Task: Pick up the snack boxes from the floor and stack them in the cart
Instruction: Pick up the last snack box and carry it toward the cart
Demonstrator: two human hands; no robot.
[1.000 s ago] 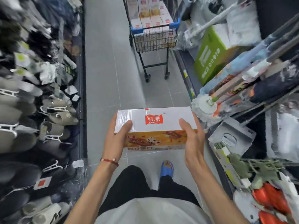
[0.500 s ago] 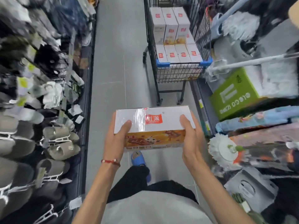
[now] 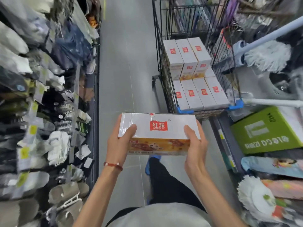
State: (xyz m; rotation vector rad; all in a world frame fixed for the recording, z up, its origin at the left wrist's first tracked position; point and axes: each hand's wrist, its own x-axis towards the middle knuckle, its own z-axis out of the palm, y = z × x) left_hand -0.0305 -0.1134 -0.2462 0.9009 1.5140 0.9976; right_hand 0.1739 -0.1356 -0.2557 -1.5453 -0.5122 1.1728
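a white snack box [image 3: 157, 128] with a red logo on top and an orange picture on its near side is held level in the air over the grey floor [image 3: 124, 63], just below the middle of the view. the left grip [image 3: 120, 145] clasps its nine o'clock end, thumb laid on the top face and the other fingers hidden round the end and underside; a red string bracelet [image 3: 113, 164] sits on that wrist. the right grip [image 3: 196, 148] clasps the three o'clock end the same way, thumb on top, fingers wrapped behind. at about one o'clock from the held box stands a black wire cart [image 3: 165, 82] with blue corner guards, its near end just beyond the box's far edge. inside it a row of four like boxes [image 3: 198, 94] lies side by side at the near end, and three more boxes [image 3: 186, 56] sit higher, towards twelve o'clock of that row. at three o'clock of the held box lies a green carton [image 3: 268, 133]; a shaggy mop head [image 3: 265, 55] hangs at two o'clock, and a round white mop [image 3: 255, 197] shows at five o'clock. racks of hung slippers [image 3: 65, 194] and packaged goods fill the nine o'clock side. at six o'clock a dark trouser leg [image 3: 165, 182] and a blue slipper [image 3: 147, 167] show under the box.
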